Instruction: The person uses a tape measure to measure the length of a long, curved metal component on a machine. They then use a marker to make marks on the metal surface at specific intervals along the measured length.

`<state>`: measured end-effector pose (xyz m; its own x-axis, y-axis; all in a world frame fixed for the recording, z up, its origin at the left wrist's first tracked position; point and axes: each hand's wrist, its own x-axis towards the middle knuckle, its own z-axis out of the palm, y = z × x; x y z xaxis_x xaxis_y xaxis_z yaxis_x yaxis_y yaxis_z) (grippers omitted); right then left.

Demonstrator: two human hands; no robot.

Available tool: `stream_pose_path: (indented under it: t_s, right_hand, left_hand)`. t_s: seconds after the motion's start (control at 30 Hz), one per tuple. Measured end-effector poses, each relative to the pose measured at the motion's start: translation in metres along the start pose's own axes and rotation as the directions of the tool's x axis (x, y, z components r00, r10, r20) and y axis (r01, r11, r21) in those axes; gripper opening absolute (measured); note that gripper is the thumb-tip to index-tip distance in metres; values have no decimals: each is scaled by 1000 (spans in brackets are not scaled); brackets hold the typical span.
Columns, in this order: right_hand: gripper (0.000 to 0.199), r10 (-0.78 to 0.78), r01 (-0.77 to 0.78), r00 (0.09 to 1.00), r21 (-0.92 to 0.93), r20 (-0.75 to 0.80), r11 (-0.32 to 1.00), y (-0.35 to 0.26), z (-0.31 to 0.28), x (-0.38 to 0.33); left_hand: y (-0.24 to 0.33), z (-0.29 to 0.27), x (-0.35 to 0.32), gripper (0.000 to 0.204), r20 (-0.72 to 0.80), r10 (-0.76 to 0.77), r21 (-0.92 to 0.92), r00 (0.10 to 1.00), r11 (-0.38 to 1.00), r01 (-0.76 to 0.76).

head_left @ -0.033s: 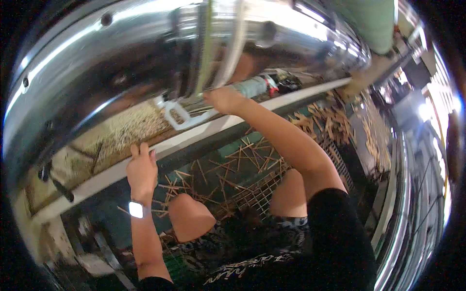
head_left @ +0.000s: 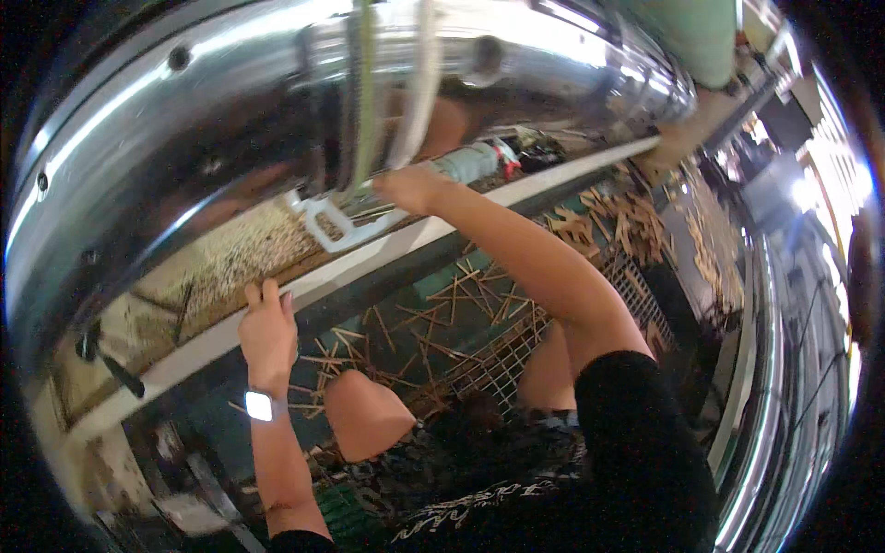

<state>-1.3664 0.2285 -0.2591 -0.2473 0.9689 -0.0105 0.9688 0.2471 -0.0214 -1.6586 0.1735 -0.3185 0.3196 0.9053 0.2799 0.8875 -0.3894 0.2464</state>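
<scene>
- Head view: the left hand [head_left: 267, 334] is being laid flat, fingers open and gripping nothing, on the pale rail [head_left: 387, 247] at near left, seemingly for bracing.
- The right hand [head_left: 410, 187] is being stretched farther in beneath the shiny drum [head_left: 230, 120], fingers closed about a white bracket [head_left: 336, 224]; exactly what is being gripped cannot be told.
- Thin sticks [head_left: 442, 309] are lying scattered on the wire mesh [head_left: 498, 364] below.

sticks [head_left: 442, 309] on mesh [head_left: 489, 364], under drum [head_left: 277, 120]

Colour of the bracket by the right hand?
White, seen in the head view: the bracket sits left of the right hand.
</scene>
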Motion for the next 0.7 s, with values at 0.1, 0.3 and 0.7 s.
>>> stream_pose_path:
  t_s: [0.1, 0.3, 0.7]
  right_hand:
    - [22, -49, 64, 994, -161, 96, 985, 26, 33, 16]
    - [14, -157, 94, 971, -314, -183, 945, 28, 22, -9]
    - [19, -119, 152, 856, 25, -503, 988, 182, 34, -226]
  left_hand:
    - [5, -1, 0, 22, -5, 42, 5, 999, 999, -42]
    - [17, 4, 0, 27, -31, 56, -8, 998, 998, -57]
    - [14, 26, 9, 37, 9, -126, 94, 992, 988, 125]
